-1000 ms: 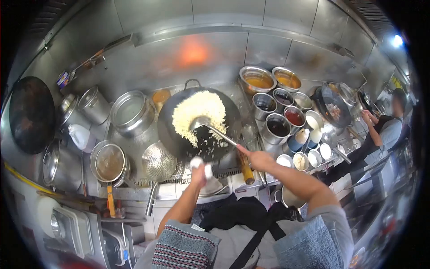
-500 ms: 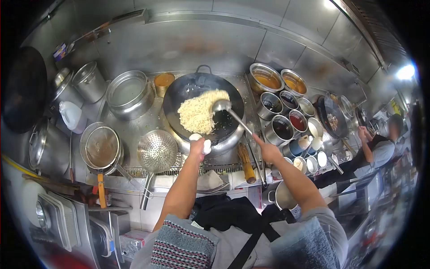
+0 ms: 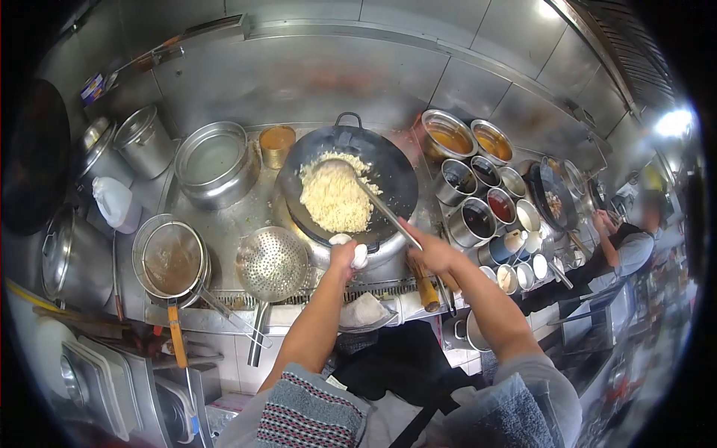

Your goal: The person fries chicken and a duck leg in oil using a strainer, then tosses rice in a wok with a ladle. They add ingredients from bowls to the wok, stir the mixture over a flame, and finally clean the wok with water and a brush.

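Note:
Fried rice (image 3: 340, 201), pale yellow, fills the near left of a large dark wok (image 3: 392, 175) at the centre. My left hand (image 3: 343, 257) is closed around a folded white cloth (image 3: 360, 257) at the wok's near rim. The cloth and fingers cover the part of the wok they grip. My right hand (image 3: 437, 252) is wrapped round the handle of a long metal ladle (image 3: 382, 209). The ladle's bowl rests over the far side of the rice, turned with its back up and partly blurred.
To the left are a perforated strainer (image 3: 272, 263), a fine mesh sieve (image 3: 170, 261) and a pot of liquid (image 3: 212, 160). Several sauce containers (image 3: 476, 216) stand right of the wok. A bamboo brush (image 3: 426, 287) lies near my right hand. Another person (image 3: 624, 250) stands far right.
The ladle has swung from the right side of the rice to its far left top. My right hand has moved left and down with it. The rice looks spread and shifted in the wok.

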Available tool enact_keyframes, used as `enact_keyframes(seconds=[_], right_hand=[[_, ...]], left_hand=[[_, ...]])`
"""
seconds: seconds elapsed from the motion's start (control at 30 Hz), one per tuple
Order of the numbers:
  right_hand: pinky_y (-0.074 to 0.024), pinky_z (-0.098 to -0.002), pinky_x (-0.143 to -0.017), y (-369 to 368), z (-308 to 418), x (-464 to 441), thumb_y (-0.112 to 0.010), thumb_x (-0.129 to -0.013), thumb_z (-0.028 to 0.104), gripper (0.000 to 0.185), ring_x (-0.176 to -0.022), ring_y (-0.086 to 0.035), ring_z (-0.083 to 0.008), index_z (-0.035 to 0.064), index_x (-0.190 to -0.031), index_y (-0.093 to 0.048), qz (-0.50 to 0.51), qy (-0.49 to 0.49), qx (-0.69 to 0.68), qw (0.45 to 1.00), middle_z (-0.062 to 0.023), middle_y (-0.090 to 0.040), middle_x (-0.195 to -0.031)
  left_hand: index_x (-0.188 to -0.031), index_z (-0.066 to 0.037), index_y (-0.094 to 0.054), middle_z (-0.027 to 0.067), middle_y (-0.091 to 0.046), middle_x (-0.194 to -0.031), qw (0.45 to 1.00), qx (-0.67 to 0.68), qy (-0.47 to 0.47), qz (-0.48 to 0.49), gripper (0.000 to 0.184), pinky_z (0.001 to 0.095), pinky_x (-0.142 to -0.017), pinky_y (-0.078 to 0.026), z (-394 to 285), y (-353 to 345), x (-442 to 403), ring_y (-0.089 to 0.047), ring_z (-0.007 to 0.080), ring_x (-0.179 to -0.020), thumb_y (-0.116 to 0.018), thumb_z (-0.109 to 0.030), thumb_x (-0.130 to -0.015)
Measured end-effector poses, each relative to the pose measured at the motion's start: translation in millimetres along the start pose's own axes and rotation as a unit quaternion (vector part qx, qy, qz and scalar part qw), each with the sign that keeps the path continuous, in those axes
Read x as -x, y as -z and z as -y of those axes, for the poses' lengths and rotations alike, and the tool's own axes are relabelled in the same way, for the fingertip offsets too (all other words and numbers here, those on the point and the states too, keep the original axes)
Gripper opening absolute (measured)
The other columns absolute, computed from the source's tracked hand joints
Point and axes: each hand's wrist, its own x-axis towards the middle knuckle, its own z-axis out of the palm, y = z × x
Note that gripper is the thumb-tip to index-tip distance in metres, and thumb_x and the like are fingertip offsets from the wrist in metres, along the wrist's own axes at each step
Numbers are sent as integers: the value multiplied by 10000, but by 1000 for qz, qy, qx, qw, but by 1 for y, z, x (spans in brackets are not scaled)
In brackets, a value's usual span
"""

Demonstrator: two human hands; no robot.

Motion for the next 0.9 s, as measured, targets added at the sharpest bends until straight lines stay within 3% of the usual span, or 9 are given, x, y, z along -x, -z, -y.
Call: enact_keyframes(seconds=[0.1, 0.2, 0.33, 0.4, 0.53, 0.63, 0.73, 0.8, 0.9], right_hand=[[-511, -491, -736, -23, 1, 51, -461, -846, 62, 832, -783, -661, -413, 319, -1521, -48, -28, 12, 86, 996, -327, -626, -947], [-503, -491, -770, -39, 5, 68, -494, -813, 23, 895, -835, -655, -416, 326, -1519, -34, 78, -121, 110, 983, -296, -644, -941], [-507, -490, -733, -13, 11, 37, -551, -774, -19, 976, -816, -657, -406, 366, -1512, -41, 8, -156, 172, 973, -262, -658, -912], [-506, -491, -714, 4, 27, 46, -538, -815, 26, 920, -782, -657, -397, 391, -1506, -51, -7, -189, 201, 961, -253, -655, -885], [-499, -501, -739, 36, 45, 144, -481, -891, 118, 763, -778, -645, -412, 393, -1504, -118, 20, -133, 120, 984, -255, -646, -881], [-482, -482, -829, 41, -4, 196, -509, -868, 111, 805, -898, -638, -413, 389, -1508, -109, 21, 51, -18, 998, -294, -625, -1001], [-468, -463, -877, 22, -47, 182, -520, -844, 93, 844, -956, -632, -393, 412, -1505, -102, 82, -8, -35, 996, -302, -609, -1063], [-493, -462, -776, 25, -35, 134, -482, -825, 27, 876, -893, -651, -386, 418, -1504, -90, 147, -182, 79, 969, -244, -636, -1020], [-511, -481, -710, 10, -66, 94, -516, -850, 74, 872, -788, -654, -371, 444, -1495, -60, 16, -88, 187, 978, -212, -647, -902]], left_hand=[[-966, -47, -577, 81, -632, -799, 999, -30, 12, 7, 166, 388, -448, -482, -11, -1, 10, -621, 220, -608, -554, -186, -878], [-945, -37, -576, 87, -626, -791, 999, -24, 31, 19, 151, 386, -449, -481, -4, -3, 9, -616, 227, -597, -533, -168, -883], [-974, -24, -561, 98, -623, -841, 987, 136, -53, 63, 164, 392, -536, -517, 22, 6, 56, -628, 233, -680, -517, -167, -906], [-1070, -14, -547, 100, -628, -917, 993, 111, -36, 5, 208, 405, -607, -530, 58, 24, 98, -630, 231, -741, -499, -125, -901], [-1250, -7, -473, 108, -606, -1066, 999, 39, -21, 32, 371, 345, -736, -549, 73, 40, 165, -642, 224, -899, -461, -9, -879], [-1044, -36, -528, 129, -613, -912, 985, 172, 27, -18, 131, 417, -597, -551, 1, 2, 135, -650, 265, -756, -497, -113, -942], [-982, -44, -530, 95, -585, -775, 993, 101, 53, 15, 135, 410, -503, -482, -20, -25, 76, -601, 238, -643, -515, -165, -923], [-975, -45, -531, 100, -586, -810, 995, 86, -44, 1, 157, 401, -500, -468, 27, -14, 44, -608, 233, -670, -526, -184, -902], [-1082, -60, -535, 89, -625, -860, 995, 98, -24, 18, 206, 412, -639, -537, 91, 20, 62, -634, 239, -728, -511, -78, -879]])
